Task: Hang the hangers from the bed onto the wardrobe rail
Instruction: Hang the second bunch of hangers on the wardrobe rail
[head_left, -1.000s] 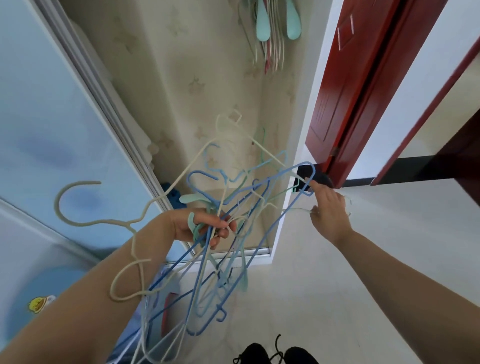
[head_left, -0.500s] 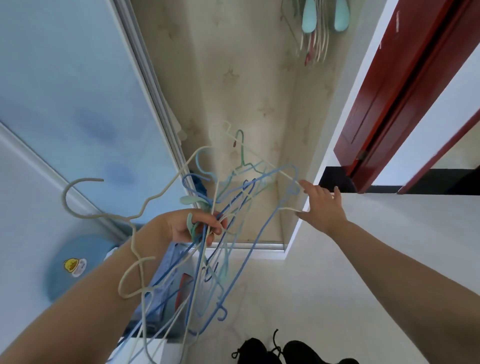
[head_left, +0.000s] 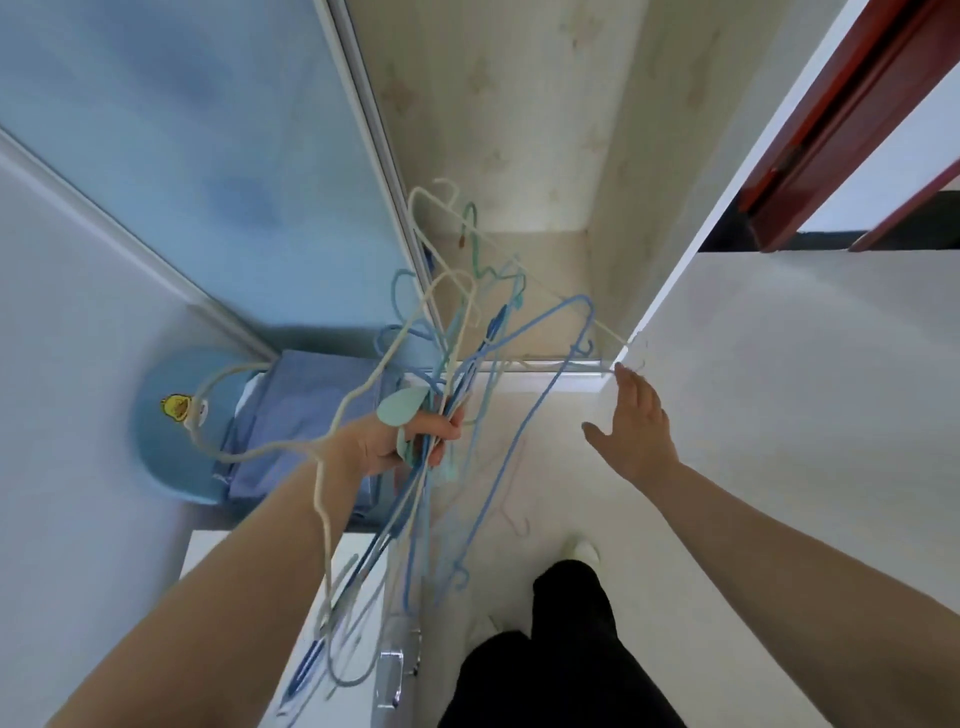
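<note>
My left hand (head_left: 402, 441) is shut on a tangled bunch of hangers (head_left: 483, 358), blue, cream and mint, which fan out above and below the fist in front of the open wardrobe (head_left: 524, 156). My right hand (head_left: 636, 421) is open with fingers spread, just right of the bunch near the wardrobe's white side edge; it holds nothing. The wardrobe rail and the hangers hung on it are out of view.
A blue sliding door (head_left: 197, 130) stands at the left. A round blue stool with a duck sticker (head_left: 171, 415) and folded blue cloth (head_left: 306, 410) sit below it. A red door frame (head_left: 841, 119) is at the upper right. My black trousers (head_left: 566, 649) are below.
The view has tilted down, so the rail's hangers have left the frame. My right hand let go of the blue hanger's end and dropped lower. The bunch stays in my left hand.
</note>
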